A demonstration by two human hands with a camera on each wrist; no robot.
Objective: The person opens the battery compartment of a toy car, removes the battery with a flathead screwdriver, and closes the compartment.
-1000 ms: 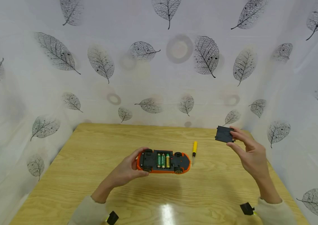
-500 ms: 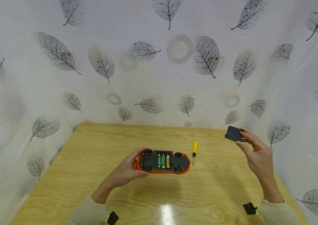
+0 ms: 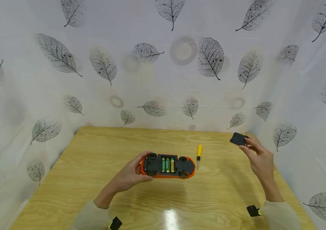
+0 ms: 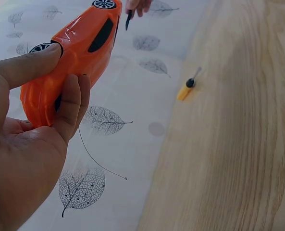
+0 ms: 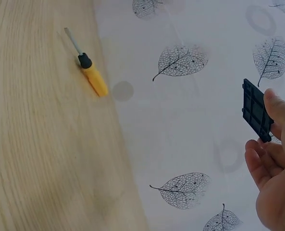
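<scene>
An orange toy car (image 3: pixel 184 166) is held up above the table with its black underside toward the head camera. My left hand (image 3: pixel 128 174) grips it by its left end, thumb along the near side; the left wrist view shows the car's orange body (image 4: pixel 80 43) in the fingers. Three batteries (image 3: pixel 167 165) lie side by side in the uncovered compartment, two green and one mostly gold. Off to the right, my right hand (image 3: pixel 262 163) pinches a black battery cover (image 3: pixel 238 139) by its edge. In the right wrist view the cover (image 5: pixel 255 109) shows ribs and small tabs.
A yellow-handled screwdriver (image 3: pixel 199 152) lies on the wooden table (image 3: pixel 108 140) between the car and my right hand, its tip toward me. A white curtain (image 3: pixel 151 80) printed with leaves hangs behind the table and along both sides.
My right hand has moved the battery cover somewhat to the right and tilted it, then dipped slightly. My left hand and the toy car have stayed almost still.
</scene>
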